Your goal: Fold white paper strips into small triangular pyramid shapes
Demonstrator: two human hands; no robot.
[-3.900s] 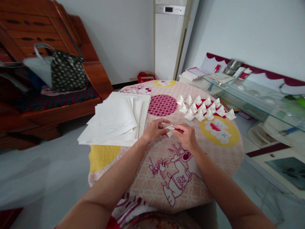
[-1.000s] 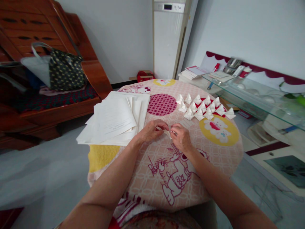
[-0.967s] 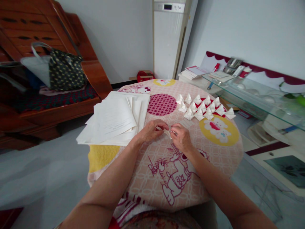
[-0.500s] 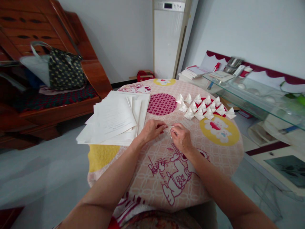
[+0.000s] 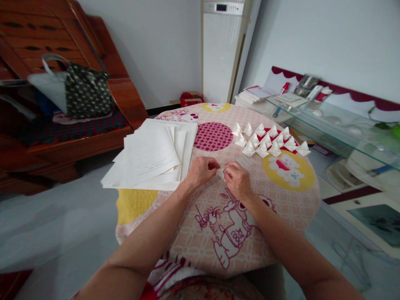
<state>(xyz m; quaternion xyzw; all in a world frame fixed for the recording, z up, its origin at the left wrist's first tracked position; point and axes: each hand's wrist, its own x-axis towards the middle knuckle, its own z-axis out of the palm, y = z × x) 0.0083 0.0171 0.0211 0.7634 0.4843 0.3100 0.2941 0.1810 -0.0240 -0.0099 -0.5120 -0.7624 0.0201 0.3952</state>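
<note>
Between my hands, above the middle of the round table, is a small piece of folded white paper (image 5: 223, 171). My left hand (image 5: 203, 170) pinches its left side with thumb and fingers together. On its right side, my right hand (image 5: 238, 178) is closed around the paper's edge. The fingers partly hide the paper, so its exact shape is unclear. Several small folded white paper pieces with pointed tops (image 5: 261, 145) stand in rows beyond my right hand. A stack of white sheets (image 5: 151, 156), the top one printed, lies to the left of my left hand.
A patterned cloth (image 5: 200, 241) covers the table. Behind it on the right is a glass shelf (image 5: 340, 129) with cups and papers. A wooden bench (image 5: 125, 100) holding a dark patterned bag (image 5: 86, 91) stands at the left. A tall white appliance (image 5: 220, 50) is at the back.
My left fingers have shifted and curled slightly at the paper's left side. My right hand has barely moved and keeps its grip.
</note>
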